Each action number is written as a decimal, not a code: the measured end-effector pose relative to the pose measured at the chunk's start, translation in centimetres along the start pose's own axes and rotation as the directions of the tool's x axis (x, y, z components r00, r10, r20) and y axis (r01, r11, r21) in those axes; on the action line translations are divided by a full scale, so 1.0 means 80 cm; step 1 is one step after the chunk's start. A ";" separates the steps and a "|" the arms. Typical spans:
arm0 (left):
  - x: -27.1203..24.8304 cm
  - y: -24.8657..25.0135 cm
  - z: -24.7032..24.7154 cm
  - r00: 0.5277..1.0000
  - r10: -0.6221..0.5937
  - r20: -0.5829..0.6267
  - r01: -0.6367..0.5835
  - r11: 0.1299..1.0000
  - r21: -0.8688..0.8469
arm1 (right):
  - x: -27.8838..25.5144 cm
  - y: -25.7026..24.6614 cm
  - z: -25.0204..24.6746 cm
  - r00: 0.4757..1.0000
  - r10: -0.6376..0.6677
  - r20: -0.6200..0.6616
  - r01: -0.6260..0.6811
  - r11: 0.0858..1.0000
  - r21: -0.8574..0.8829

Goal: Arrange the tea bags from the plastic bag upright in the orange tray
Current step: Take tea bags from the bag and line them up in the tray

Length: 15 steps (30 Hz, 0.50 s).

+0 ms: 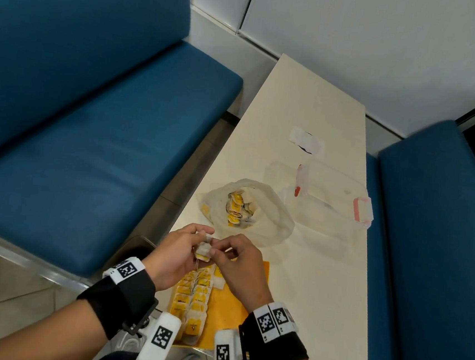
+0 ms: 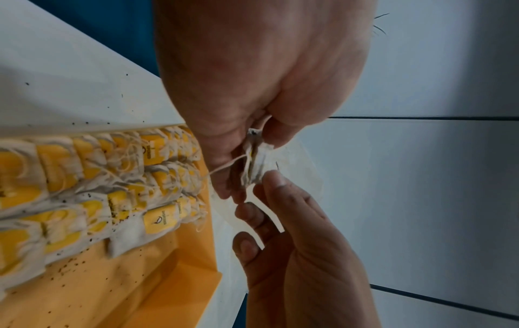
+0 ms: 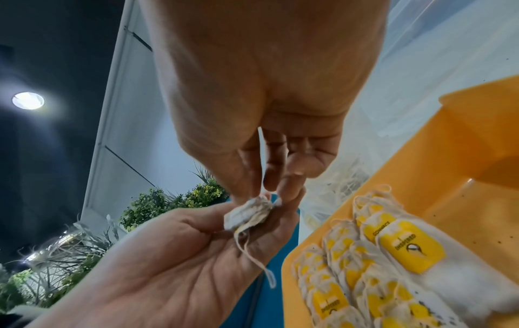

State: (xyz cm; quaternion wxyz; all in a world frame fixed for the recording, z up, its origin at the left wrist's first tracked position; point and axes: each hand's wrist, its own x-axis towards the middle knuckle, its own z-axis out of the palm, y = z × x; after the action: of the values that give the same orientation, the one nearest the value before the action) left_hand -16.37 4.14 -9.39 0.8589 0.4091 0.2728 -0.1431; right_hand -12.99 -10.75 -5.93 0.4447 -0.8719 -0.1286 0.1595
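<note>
Held above the near end of the orange tray (image 1: 228,309): one crumpled tea bag (image 1: 204,249), pinched from both sides. Left hand (image 1: 178,257) curled round it, thumb and fingers closed on the paper; right hand (image 1: 241,263) nipping its upper edge with thumb and fingertips (image 3: 250,177), remaining fingers loosely bent. String (image 3: 252,255) dangling free below the bag, across the left palm. Already standing in the tray: packed rows of tea bags (image 2: 92,184) with yellow tags, upright and touching, filling its left part, bare orange floor alongside. Farther along the white table (image 1: 310,105), just beyond the hands: the open plastic bag (image 1: 268,211) with more tea bags (image 1: 239,207) heaped inside. Beside it, to the right, a clear lidded container (image 1: 333,197).
</note>
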 end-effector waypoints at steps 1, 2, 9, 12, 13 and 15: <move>-0.001 0.000 0.000 1.000 -0.006 0.000 0.006 1.000 0.000 | -0.001 0.000 0.000 1.000 -0.010 0.024 0.010 1.000 -0.002; -0.001 -0.001 0.000 1.000 -0.012 -0.001 0.012 1.000 0.007 | -0.002 0.001 0.000 0.998 -0.026 0.057 0.027 0.999 -0.023; -0.005 -0.001 0.001 1.000 -0.018 0.017 0.017 0.999 0.040 | -0.002 0.005 0.002 0.996 0.024 0.082 -0.024 1.000 0.003; -0.003 -0.002 -0.001 1.000 -0.021 0.016 0.020 0.999 0.044 | -0.001 0.005 0.000 0.989 0.062 0.134 -0.064 0.998 0.010; -0.003 -0.003 -0.002 1.000 -0.024 0.019 0.023 0.999 0.044 | -0.001 0.004 0.000 0.988 0.071 0.136 -0.073 0.997 0.008; -0.004 -0.004 -0.001 0.999 -0.030 0.028 0.029 0.999 0.042 | -0.001 0.004 0.003 0.991 0.079 0.108 -0.079 0.997 -0.003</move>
State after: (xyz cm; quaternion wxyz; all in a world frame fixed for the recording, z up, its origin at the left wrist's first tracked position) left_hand -16.79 4.02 -9.46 0.8518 0.4206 0.2635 -0.1674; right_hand -13.10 -10.78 -6.34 0.4310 -0.8661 -0.1176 0.2243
